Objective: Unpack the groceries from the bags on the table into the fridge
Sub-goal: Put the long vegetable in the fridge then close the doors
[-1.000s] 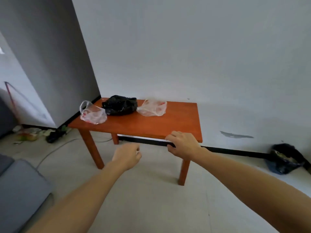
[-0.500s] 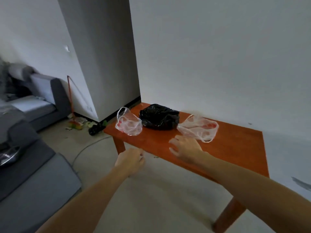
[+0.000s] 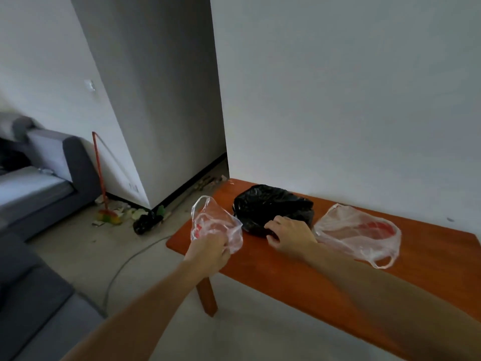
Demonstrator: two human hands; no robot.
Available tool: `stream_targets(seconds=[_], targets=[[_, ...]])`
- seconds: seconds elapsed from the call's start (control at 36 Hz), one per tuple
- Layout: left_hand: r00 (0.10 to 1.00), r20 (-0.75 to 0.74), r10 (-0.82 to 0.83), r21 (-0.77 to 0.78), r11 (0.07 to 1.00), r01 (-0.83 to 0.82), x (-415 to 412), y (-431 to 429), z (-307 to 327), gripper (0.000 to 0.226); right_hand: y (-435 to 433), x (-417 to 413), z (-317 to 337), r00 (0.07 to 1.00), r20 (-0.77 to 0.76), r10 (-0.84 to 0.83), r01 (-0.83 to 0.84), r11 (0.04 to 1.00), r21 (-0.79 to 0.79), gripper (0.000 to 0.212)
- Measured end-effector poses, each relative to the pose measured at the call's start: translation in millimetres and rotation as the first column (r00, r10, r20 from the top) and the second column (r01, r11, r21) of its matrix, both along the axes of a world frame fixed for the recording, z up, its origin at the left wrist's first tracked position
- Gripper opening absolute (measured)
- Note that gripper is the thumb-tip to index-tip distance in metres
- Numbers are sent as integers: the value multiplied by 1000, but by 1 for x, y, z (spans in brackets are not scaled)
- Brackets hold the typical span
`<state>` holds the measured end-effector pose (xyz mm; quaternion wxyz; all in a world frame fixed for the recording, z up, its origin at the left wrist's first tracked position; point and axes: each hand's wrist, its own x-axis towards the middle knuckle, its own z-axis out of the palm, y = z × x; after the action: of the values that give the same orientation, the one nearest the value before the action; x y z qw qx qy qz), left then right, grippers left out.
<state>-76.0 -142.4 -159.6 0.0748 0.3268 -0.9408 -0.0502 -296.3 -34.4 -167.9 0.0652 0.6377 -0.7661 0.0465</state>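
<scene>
Three bags lie in a row on the orange wooden table (image 3: 299,272). At the table's left end a clear plastic bag (image 3: 213,221) with something red inside is gripped at its near side by my left hand (image 3: 208,250). In the middle sits a black plastic bag (image 3: 270,204), and my right hand (image 3: 290,234) rests on its near edge with fingers curled onto the plastic. A second clear bag (image 3: 356,231) holding red items lies to the right, untouched. No fridge is in view.
A grey pillar (image 3: 156,100) stands left of the table against the white wall. A red broom (image 3: 100,173), scattered litter and a small black bag (image 3: 145,222) lie on the floor by it. A grey sofa (image 3: 39,178) fills the left side; a cable (image 3: 130,259) runs across the floor.
I have come closer to the table and the view has swung left. My left hand rose and closed on the left clear bag. My right hand moved forward onto the black bag.
</scene>
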Motion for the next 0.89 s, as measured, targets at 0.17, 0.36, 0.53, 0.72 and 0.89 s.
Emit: stream_targets(seconds=[0.17, 0.36, 0.53, 0.72, 0.89], targets=[[996, 1, -85, 10, 996, 85, -44, -72, -14, 28, -47, -40, -8, 997, -9, -81, 82, 995, 58, 41], [990, 54, -129, 57, 990, 126, -111, -137, -50, 25, -100, -117, -36, 984, -19, -177, 178, 981, 75, 39], [985, 62, -161, 197, 969, 146, -184, -189, -76, 19, -148, -199, -71, 954, 51, -294, 286, 951, 119, 36], [963, 182, -198, 196, 967, 161, -252, -258, -101, 37, -214, -260, -112, 935, 48, -351, 326, 907, 266, 46], [945, 229, -234, 185, 964, 194, -285, -292, -141, 46, -259, -279, -149, 927, 0, -375, 342, 844, 413, 91]])
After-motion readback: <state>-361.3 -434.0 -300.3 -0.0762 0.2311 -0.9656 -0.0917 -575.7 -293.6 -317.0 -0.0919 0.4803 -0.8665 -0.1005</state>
